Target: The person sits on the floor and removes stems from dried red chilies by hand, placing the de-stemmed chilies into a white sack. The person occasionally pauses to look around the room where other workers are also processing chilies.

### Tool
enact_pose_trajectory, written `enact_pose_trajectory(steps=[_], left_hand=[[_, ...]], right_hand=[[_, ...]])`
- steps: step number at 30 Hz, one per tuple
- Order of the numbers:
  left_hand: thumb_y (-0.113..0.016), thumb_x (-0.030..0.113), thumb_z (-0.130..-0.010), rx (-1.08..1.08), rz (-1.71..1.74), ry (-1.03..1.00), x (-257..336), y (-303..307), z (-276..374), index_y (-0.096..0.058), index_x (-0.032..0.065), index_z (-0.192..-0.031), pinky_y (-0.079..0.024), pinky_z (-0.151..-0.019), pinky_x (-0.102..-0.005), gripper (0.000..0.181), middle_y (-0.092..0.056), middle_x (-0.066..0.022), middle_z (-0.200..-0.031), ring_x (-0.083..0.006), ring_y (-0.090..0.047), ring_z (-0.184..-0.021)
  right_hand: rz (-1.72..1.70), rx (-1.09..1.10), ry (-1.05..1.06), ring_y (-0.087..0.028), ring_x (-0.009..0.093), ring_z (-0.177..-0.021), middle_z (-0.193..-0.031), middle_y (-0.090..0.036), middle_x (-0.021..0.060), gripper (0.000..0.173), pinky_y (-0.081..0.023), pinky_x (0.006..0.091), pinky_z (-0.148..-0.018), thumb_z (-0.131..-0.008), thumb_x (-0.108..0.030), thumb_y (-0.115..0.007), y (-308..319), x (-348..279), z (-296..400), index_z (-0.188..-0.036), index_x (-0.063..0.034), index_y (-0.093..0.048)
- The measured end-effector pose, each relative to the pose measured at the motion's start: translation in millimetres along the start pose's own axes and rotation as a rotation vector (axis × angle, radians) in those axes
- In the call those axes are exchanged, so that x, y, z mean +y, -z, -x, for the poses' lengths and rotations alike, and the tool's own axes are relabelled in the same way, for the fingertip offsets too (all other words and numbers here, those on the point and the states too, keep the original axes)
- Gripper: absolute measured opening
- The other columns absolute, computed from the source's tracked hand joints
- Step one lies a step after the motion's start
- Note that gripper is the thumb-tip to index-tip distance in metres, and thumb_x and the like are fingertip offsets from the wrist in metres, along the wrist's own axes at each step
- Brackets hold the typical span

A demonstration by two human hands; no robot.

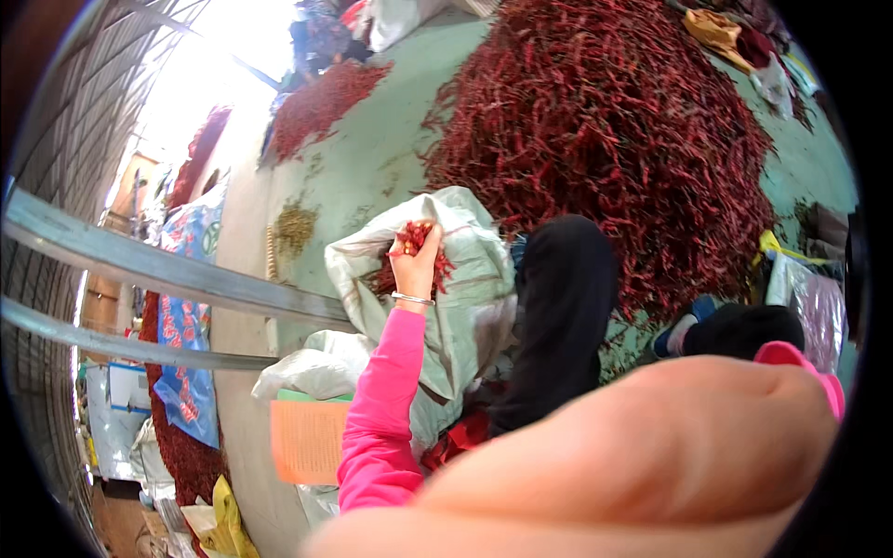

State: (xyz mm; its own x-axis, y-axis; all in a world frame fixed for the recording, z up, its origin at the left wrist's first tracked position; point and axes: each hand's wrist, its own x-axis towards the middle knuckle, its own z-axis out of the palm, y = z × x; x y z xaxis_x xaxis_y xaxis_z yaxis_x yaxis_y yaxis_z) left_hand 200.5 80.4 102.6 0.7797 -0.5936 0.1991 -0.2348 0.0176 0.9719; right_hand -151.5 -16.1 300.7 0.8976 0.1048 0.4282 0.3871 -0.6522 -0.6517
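Note:
My left hand [416,259], with a silver bracelet at the wrist and a pink sleeve, is closed around a handful of red chili peppers [414,236]. It is over the mouth of a white woven sack [467,279], and more red chilies show inside just beside the hand. My right hand [628,446] looms very large and blurred close to the camera at the lower right, with its pink cuff at the far right. Its fingertips are cut off, so whether it holds anything cannot be told. A huge pile of dried red chilies [600,139] lies beyond my dark-trousered knee [568,279].
Metal rails [174,275] cross the left side. An orange printed sheet [310,439] lies below the sack. Another person [321,35] is near a smaller chili pile [324,104] at the top. Plastic bags [816,314] lie at the right, a blue printed bag [185,349] at the left.

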Motion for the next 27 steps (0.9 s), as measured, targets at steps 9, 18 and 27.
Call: enact_pose_trajectory(steps=[9,18,27], left_hand=[[-0.059,0.005,-0.090,-0.486,0.589,0.130,88.4,-124.7,63.4,-0.057,0.0012,-0.101,-0.049,-0.060,-0.0256,0.012,-0.061,-0.0073,-0.079,-0.0135,-0.060,-0.066],[-0.060,-0.004,-0.083,-0.335,0.418,-0.095,139.5,-116.0,70.0,-0.049,-0.0021,-0.120,-0.050,-0.061,-0.0243,0.039,-0.061,-0.0070,-0.082,-0.0110,-0.058,-0.065],[-0.064,-0.003,-0.076,-1.020,0.579,-0.977,307.3,-100.9,65.4,-0.047,-0.0053,-0.112,-0.045,-0.051,-0.0226,0.040,-0.059,-0.0109,-0.086,-0.0124,-0.054,-0.052]], right_hand=[[0.133,0.039,-0.120,-0.057,0.015,-0.072,-0.093,-0.058,0.0151,0.018,-0.047,0.0251,-0.069,-0.086,-0.002,-0.052,5.2,-4.0,28.9,-0.102,0.0052,-0.058],[0.255,0.136,-0.274,-0.057,0.014,-0.071,-0.091,-0.057,0.0140,0.018,-0.046,0.0252,-0.069,-0.086,-0.001,-0.050,23.1,-17.9,72.8,-0.102,0.0047,-0.058],[0.443,0.223,-0.345,-0.056,0.014,-0.071,-0.089,-0.057,0.0129,0.018,-0.046,0.0252,-0.069,-0.087,0.000,-0.049,44.1,-75.4,98.3,-0.103,0.0042,-0.057]])
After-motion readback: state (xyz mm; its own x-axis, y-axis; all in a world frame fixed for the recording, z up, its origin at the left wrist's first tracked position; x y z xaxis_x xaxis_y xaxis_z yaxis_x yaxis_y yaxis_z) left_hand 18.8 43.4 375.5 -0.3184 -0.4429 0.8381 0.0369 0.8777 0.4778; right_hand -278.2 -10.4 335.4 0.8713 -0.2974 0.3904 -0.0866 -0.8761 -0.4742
